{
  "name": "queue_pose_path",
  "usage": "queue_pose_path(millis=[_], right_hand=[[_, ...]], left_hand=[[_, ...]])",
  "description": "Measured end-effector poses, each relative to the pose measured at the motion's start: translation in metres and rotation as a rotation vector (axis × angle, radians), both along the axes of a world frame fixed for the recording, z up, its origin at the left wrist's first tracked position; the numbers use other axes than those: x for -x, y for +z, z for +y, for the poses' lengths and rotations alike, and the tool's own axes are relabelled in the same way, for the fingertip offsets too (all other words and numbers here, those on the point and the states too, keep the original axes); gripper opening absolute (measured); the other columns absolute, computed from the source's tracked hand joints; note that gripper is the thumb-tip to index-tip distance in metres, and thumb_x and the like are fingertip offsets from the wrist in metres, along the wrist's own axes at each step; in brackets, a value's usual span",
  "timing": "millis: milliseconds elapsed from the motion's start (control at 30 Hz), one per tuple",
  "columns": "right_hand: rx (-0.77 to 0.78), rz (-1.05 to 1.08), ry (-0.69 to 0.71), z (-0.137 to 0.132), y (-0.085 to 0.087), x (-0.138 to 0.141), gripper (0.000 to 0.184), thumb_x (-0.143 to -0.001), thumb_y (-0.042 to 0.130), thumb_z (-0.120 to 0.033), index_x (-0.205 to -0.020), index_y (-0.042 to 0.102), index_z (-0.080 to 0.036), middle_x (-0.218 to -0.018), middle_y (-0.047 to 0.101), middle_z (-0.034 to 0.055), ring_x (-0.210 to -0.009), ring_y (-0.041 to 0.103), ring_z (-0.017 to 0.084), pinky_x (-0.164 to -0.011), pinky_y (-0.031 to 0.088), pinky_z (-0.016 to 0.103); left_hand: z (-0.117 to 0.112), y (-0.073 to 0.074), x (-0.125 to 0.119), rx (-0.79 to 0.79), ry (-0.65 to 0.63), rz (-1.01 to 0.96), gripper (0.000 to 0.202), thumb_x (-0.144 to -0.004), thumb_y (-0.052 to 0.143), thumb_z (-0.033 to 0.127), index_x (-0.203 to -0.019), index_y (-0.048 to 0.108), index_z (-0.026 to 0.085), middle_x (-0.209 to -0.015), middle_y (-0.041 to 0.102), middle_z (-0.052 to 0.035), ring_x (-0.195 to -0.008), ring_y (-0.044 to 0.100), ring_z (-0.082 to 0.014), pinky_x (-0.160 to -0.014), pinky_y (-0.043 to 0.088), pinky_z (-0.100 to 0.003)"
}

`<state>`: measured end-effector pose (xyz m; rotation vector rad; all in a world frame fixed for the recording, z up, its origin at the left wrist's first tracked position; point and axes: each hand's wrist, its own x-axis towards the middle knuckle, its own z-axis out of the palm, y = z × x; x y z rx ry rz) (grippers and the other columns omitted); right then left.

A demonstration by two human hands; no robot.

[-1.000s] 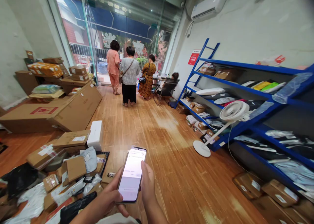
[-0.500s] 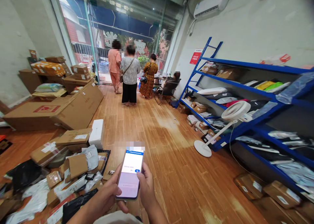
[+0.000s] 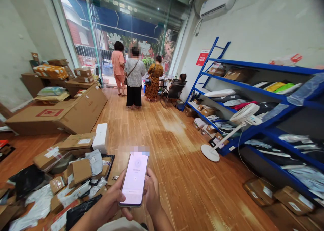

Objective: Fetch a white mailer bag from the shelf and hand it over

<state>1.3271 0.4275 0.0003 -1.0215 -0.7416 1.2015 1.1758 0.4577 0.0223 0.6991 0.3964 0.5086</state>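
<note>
I hold a smartphone (image 3: 134, 178) in both hands at the bottom centre of the view, its lit screen facing me and showing a pale page. My left hand (image 3: 111, 200) cups its left edge and underside, fingers curled. My right hand (image 3: 152, 192) grips the right edge, thumb bent over the side of the screen. Below the phone lies a wooden plank floor (image 3: 177, 163). A heap of small cardboard parcels and plastic mail bags (image 3: 68, 177) sits just left of my hands.
Blue metal shelving (image 3: 253, 99) with parcels lines the right wall, a white standing fan (image 3: 227, 129) before it. Large flat cartons (image 3: 58, 112) lie at left. Three people (image 3: 134, 77) stand near the glass entrance; another sits on a chair (image 3: 174, 91).
The phone screen changed from a page with a blue header to a pale loading-like page. My right thumb shifted slightly on the phone's edge. The hands stayed in place.
</note>
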Motion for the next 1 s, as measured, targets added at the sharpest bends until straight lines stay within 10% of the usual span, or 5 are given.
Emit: queue_pose_path(millis=[1000], right_hand=[[0.001,0.019,-0.04,0.0022,-0.0005,0.0018,0.053,-0.073,0.06,-0.064,-0.098,0.065,-0.018,-0.085,0.068,0.0046,-0.073,0.059,0.018,-0.063,0.047,0.027]], left_hand=[[0.0026,-0.0004,0.0008,-0.046,-0.011,0.027,0.11,-0.07,0.049,0.011,-0.143,-0.031,0.03,-0.134,0.054,-0.0129,-0.112,0.057,-0.0312,-0.06,0.061,-0.031]])
